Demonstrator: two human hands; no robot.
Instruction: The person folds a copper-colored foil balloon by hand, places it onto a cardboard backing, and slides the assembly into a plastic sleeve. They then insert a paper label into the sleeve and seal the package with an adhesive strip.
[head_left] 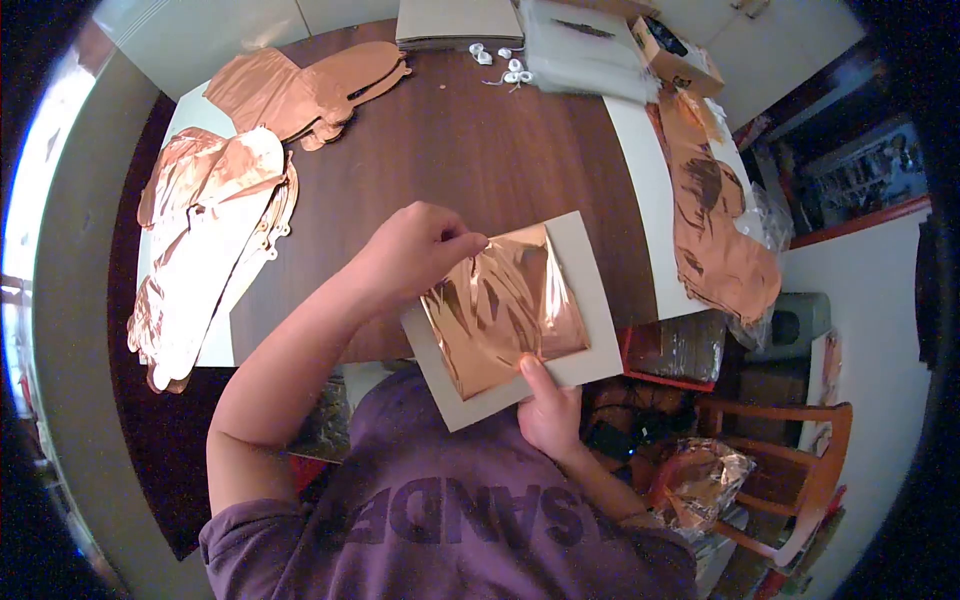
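A folded, shiny copper-coloured foil (505,300) lies on a pale square cardboard (598,325), held tilted in front of my body above the table's near edge. My left hand (415,250) is closed in a pinch at the foil's upper left edge, with creases running down from the fingertips. From below, my right hand (552,408) grips the cardboard's near edge. Its thumb presses on the foil's lower edge, while the other fingers are hidden underneath.
Flat copper foil shapes (205,250) are piled at the table's left, with more foil shapes (300,90) behind. Other foil pieces (715,210) lie at the right. Small white strings (515,72), clear plastic bags (580,50) and cardboard sheets (458,22) sit at the back. A wooden chair (815,470) stands lower right.
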